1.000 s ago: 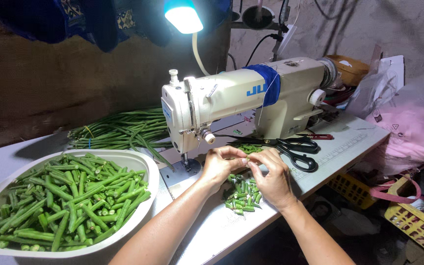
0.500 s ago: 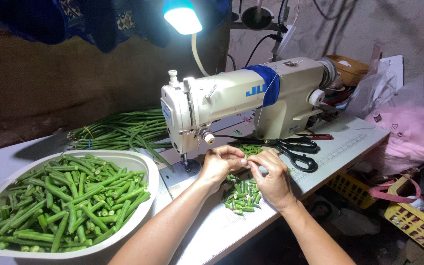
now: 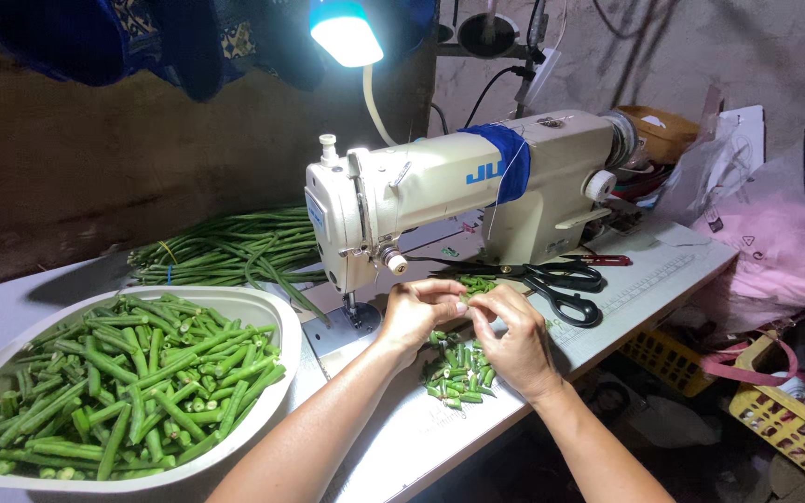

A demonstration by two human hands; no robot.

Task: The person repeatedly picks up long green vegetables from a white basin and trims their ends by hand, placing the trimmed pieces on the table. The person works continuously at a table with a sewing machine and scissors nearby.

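Both hands meet at frame centre, just in front of the sewing machine. Left hand and right hand pinch the same green bean btwn fingertips, fingers curled tight on it; most of the bean is hidden by the fingers, so can't tell its length.

Cut bean pieces lie in a small heap right under the hands, on the white table. Heap sits close to the table's front edge, lower centre, so a flicked piece could likely roll off to the floor.

White bowl at lower left is heaped w/ cut beans, some lying near the rim; a knock from the left forearm could spill them, prob.

Uncut long beans lie at mid left, behind the bowl, well apart from the hands.

Black scissors rest just right of the hands, near the right knuckles; a quick reach that way risks a nick or shoves them toward the edge. The machine's needle area sits just beside the left hand; a careless lift could catch a finger there.
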